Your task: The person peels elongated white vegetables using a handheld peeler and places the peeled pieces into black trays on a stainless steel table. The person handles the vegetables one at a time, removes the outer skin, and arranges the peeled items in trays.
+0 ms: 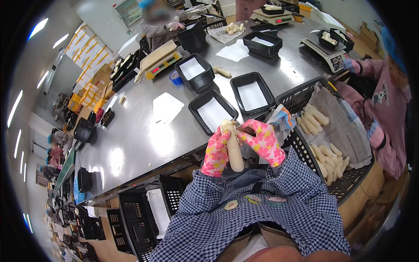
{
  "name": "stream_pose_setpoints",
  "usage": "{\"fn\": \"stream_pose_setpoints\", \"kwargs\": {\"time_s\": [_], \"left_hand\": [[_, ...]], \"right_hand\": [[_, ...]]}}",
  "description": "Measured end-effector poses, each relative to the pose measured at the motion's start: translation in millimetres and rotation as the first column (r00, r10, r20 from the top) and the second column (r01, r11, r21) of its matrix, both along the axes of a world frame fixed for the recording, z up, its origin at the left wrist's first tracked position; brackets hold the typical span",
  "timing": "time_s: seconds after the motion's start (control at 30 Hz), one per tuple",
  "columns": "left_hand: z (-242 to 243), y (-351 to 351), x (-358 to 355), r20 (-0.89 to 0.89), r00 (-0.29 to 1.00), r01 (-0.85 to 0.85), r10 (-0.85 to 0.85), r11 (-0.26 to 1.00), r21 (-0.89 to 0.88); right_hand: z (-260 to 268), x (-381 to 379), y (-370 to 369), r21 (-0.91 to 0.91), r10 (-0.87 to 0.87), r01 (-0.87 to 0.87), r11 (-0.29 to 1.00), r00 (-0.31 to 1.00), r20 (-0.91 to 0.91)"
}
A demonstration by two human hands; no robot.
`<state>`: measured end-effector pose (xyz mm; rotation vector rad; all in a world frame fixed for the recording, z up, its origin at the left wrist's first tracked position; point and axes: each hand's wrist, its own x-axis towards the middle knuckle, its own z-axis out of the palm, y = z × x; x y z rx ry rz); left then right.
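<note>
My left hand [217,152], in a pink flowered glove, is closed around a pale, long mushroom [234,152] with a netted skirt near its upper end. The mushroom points down towards my checked apron. My right hand [263,140], gloved alike, has its fingers at the netted part; whether they pinch it is hard to see. Just beyond my hands are a black plastic tray [193,108] lined with white paper and a second lined tray [268,93]. At my right, a black crate [284,98] lined with newspaper holds several more pale mushrooms [314,119].
White paper sheets [167,106], stacked black trays [196,80] and a blue tape roll [175,78] lie on the steel table [131,137]. Scales [160,60] stand farther off. A co-worker [386,108] is at the right, another across the table. Black crates [140,209] are low at the left.
</note>
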<state>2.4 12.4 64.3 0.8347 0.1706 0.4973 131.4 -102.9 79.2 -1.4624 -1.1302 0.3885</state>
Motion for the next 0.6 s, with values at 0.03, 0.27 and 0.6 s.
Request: {"fn": "stream_pose_setpoints", "kwargs": {"time_s": [0.03, 0.27, 0.6], "left_hand": [[-2.7, 2.1, -0.1, -0.026, 0.999, -0.034, 0.035, 0.999, 0.026], [-16.1, 29.3, -7.7, -0.052, 0.959, -0.283, 0.279, 0.953, -0.104], [-38.6, 50.6, 3.1, -0.005, 0.936, -0.339, 0.353, 0.896, -0.287]], "right_hand": [[-2.4, -0.2, -0.5, 0.019, -0.044, 0.042, 0.999, 0.993, 0.11], [-15.2, -2.3, -16.3, 0.054, -0.186, 0.206, 0.977, 0.697, 0.693], [-10.7, -35.2, -11.7, -0.092, -0.079, 0.218, 0.972, 0.664, 0.743]]}}
